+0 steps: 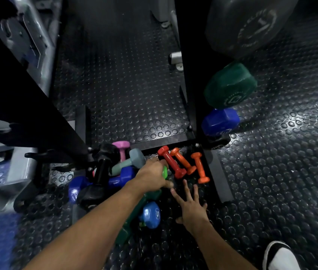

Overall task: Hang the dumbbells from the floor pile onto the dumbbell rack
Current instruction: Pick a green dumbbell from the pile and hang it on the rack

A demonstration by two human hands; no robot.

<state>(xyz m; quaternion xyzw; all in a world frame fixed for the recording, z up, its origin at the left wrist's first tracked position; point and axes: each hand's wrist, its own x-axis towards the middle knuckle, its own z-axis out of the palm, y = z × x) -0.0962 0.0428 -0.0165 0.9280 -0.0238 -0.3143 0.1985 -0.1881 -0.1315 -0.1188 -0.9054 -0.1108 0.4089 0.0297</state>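
Dim gym, black studded rubber floor (271, 172). Dumbbell pile (119, 172) lies at the black rack's base (173, 142). Left hand (150, 175) curls its fingers round a green dumbbell (165, 171); right hand (191, 205) hovers, fingers spread, holding nothing. Red dumbbell (171, 161) and orange ones lie beside.

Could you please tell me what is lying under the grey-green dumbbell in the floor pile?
The grey-green dumbbell lies across a dark blue dumbbell, beside a black dumbbell. The pink dumbbell stands behind it. Anything deeper is covered.
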